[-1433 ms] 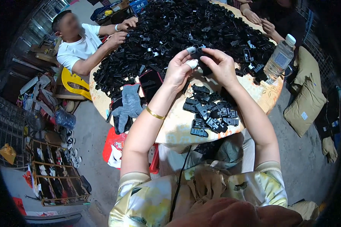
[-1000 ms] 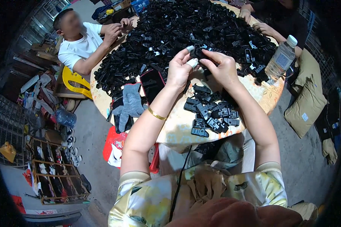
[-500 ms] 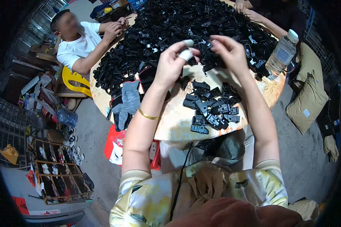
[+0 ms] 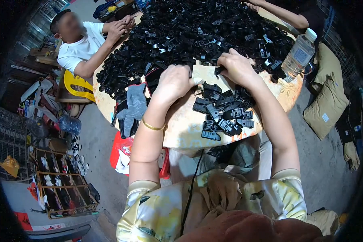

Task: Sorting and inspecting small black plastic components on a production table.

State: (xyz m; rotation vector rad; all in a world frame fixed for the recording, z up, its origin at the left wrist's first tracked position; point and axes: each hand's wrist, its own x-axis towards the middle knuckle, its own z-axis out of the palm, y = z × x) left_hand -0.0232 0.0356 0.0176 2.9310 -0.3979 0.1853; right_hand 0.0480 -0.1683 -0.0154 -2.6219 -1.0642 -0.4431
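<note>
A large heap of black plastic clip-like parts (image 4: 181, 28) covers the far side of the round table (image 4: 181, 133). My left hand (image 4: 174, 82) is at the heap's near edge, its fingers curled over and mostly hidden; a pale cover shows on the thumb. Dark plastic shows at its fingertips, but I cannot make out what it grips. My right hand (image 4: 238, 69) is closed, with a small black plastic part (image 4: 219, 71) sticking out from its fingers. Between my forearms lies a smaller group of black clips (image 4: 224, 111).
A clear bottle (image 4: 299, 55) stands at the table's right edge. Grey gloves (image 4: 135, 107) lie left of my arm. A co-worker in a white shirt (image 4: 82, 46) sits at the far left; another person's arm (image 4: 284, 15) reaches in at the far right. A red stool (image 4: 121, 151) stands below.
Both hands have come down nearer to me and moved apart, with their fingers curled in. The far-right person's hands have shifted up toward the picture's top edge.
</note>
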